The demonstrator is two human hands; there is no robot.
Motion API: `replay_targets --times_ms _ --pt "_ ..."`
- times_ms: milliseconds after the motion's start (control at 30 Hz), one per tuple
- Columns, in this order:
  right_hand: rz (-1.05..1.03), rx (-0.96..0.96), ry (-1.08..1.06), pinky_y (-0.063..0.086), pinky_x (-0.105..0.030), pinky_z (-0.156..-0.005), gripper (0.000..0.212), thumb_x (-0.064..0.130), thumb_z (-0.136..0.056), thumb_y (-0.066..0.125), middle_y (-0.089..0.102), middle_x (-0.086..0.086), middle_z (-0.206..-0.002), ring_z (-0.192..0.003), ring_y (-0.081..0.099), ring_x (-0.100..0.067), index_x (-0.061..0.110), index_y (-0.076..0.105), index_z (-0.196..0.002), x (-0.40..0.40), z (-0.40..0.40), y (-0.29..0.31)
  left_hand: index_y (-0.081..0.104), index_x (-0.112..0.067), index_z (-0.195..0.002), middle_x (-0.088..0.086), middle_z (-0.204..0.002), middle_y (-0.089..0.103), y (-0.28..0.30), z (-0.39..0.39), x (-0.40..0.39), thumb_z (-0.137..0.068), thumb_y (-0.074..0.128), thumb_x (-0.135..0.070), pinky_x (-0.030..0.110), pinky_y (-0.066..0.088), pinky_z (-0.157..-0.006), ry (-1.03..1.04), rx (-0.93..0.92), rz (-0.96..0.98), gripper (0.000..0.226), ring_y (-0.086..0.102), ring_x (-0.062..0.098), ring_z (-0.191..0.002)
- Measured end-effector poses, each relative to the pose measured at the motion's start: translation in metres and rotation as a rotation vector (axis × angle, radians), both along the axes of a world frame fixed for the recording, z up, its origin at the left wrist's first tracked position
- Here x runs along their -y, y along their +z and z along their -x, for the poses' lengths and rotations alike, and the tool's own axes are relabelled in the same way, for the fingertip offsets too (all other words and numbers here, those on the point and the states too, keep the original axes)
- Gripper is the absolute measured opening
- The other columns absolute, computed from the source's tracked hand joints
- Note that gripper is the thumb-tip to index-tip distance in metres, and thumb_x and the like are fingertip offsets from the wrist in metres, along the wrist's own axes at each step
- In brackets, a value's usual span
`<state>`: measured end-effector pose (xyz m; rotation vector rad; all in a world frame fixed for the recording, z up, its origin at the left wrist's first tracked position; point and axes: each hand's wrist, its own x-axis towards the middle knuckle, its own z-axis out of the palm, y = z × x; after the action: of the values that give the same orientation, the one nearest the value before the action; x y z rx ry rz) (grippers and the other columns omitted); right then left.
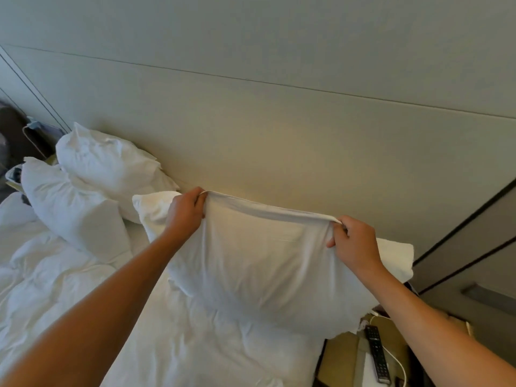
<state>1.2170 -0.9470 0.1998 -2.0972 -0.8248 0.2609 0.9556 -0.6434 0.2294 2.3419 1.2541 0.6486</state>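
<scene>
A white pillow in its white pillowcase (262,263) hangs in front of me above the bed's head end. My left hand (185,212) grips the upper left corner of the case's open edge. My right hand (353,241) grips the upper right corner, so the edge is stretched taut between the two hands. The pillow's lower part bulges down towards the bed. Another white pillow (396,255) lies behind it against the headboard, mostly hidden.
Two more white pillows (106,163) (72,208) lean at the far left of the bed. A crumpled white duvet (55,280) covers the mattress. The padded headboard wall (279,135) rises behind. A bedside table (349,356) at lower right holds a black remote (375,353) and a white cable.
</scene>
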Motion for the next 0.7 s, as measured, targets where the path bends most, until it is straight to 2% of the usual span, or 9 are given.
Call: replay_targets --times_ms 67,167,300,333,400,467,567,633,700 --pt "0.114 -0.037 0.023 0.045 -0.03 -0.055 0.035 0.019 -0.107 0.05 0.069 -0.003 -0.062 -0.055 0.064 -0.006 0.006 0.058 -0.076 -0.011 0.0 -0.025 0.06 -0.026 -0.082 -0.002 -0.06 0.065 -0.027 -0.001 -0.02 -0.106 0.039 -0.039 0.04 0.058 -0.07 -0.039 -0.066 0.041 0.034 0.063 0.017 -0.061" --pt "0.217 -0.052 0.048 0.039 -0.027 -0.056 0.036 0.023 -0.109 0.048 0.068 -0.002 -0.068 -0.055 0.06 -0.009 0.019 0.055 -0.073 -0.022 0.005 -0.06 0.06 -0.025 -0.083 -0.002 -0.063 0.065 -0.068 -0.002 -0.035 -0.106 0.039 -0.039 0.044 0.058 -0.073 -0.072 -0.151 0.104 0.034 0.063 0.021 -0.066" --pt "0.266 0.023 0.028 0.048 -0.044 -0.061 0.03 0.027 -0.107 0.046 0.062 -0.005 -0.074 -0.066 0.06 -0.022 0.016 0.053 -0.08 -0.04 0.005 -0.078 0.056 -0.029 -0.084 -0.002 -0.073 0.064 -0.093 -0.013 -0.054 -0.105 0.035 -0.042 0.039 0.053 -0.069 -0.087 -0.175 0.118 0.033 0.064 0.024 -0.073" --pt "0.281 0.036 0.026 0.048 -0.044 -0.061 0.027 0.029 -0.106 0.048 0.061 -0.004 -0.073 -0.066 0.058 -0.023 0.017 0.051 -0.082 -0.043 0.004 -0.081 0.054 -0.03 -0.083 -0.002 -0.077 0.062 -0.095 -0.016 -0.06 -0.105 0.034 -0.043 0.039 0.051 -0.069 -0.108 -0.199 0.118 0.032 0.063 0.025 -0.074" --pt "0.306 0.057 0.028 0.043 -0.039 -0.056 0.025 0.031 -0.103 0.055 0.056 -0.001 -0.069 -0.063 0.054 -0.021 0.02 0.048 -0.081 -0.048 0.003 -0.086 0.055 -0.03 -0.091 -0.002 -0.086 0.062 -0.099 -0.019 -0.068 -0.105 0.034 -0.045 0.039 0.052 -0.071 -0.141 -0.228 0.155 0.029 0.062 0.023 -0.078" --pt "0.326 0.059 0.025 0.037 -0.035 -0.052 0.027 0.031 -0.101 0.061 0.054 0.001 -0.066 -0.059 0.051 -0.02 0.022 0.046 -0.081 -0.048 0.002 -0.09 0.06 -0.026 -0.108 0.0 -0.102 0.064 -0.102 -0.017 -0.074 -0.105 0.038 -0.042 0.04 0.053 -0.079 -0.158 -0.239 0.193 0.028 0.063 0.022 -0.088" --pt "0.316 0.055 0.02 0.039 -0.031 -0.052 0.021 0.03 -0.1 0.066 0.06 0.005 -0.069 -0.063 0.058 -0.019 0.024 0.053 -0.084 -0.047 -0.004 -0.089 0.061 -0.014 -0.128 0.01 -0.127 0.057 -0.108 -0.012 -0.086 -0.105 0.043 -0.026 0.039 0.05 -0.091 -0.141 -0.313 0.192 0.032 0.061 0.028 -0.1" --pt "0.332 0.081 0.018 0.043 -0.028 -0.058 0.007 0.028 -0.101 0.067 0.067 0.008 -0.08 -0.074 0.064 -0.017 0.026 0.064 -0.095 -0.053 -0.003 -0.091 0.065 -0.008 -0.127 0.013 -0.125 0.055 -0.115 -0.013 -0.102 -0.105 0.043 -0.018 0.034 0.046 -0.087 -0.139 -0.345 0.182 0.033 0.057 0.025 -0.093" --pt "0.353 0.111 -0.005 0.048 -0.031 -0.065 0.007 0.026 -0.101 0.067 0.07 0.004 -0.088 -0.08 0.065 -0.021 0.022 0.073 -0.1 -0.058 -0.002 -0.092 0.07 -0.006 -0.121 0.014 -0.117 0.055 -0.12 -0.016 -0.112 -0.105 0.043 -0.017 0.03 0.043 -0.084 -0.152 -0.366 0.171 0.033 0.054 0.022 -0.088"
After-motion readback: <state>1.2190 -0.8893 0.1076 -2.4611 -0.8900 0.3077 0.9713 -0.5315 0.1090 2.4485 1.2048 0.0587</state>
